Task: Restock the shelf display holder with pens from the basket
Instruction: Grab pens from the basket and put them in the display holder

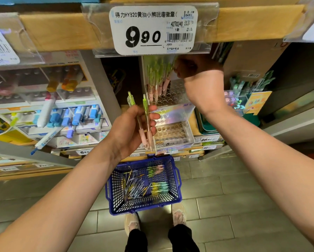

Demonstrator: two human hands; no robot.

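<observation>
L hand (132, 128) grips pens (145, 106), R hand (198, 70) at holder (172, 113)

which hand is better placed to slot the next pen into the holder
Probably the right hand: it is up at the display holder, while the left hand grips two spare pens lower down.

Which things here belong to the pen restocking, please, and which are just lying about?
Job: two green-and-pink pens gripped in the left hand; right hand at the clear tiered plastic holder; blue plastic mesh basket of pens.
Lying about: blue-capped markers; white 9.90 price tag.
</observation>
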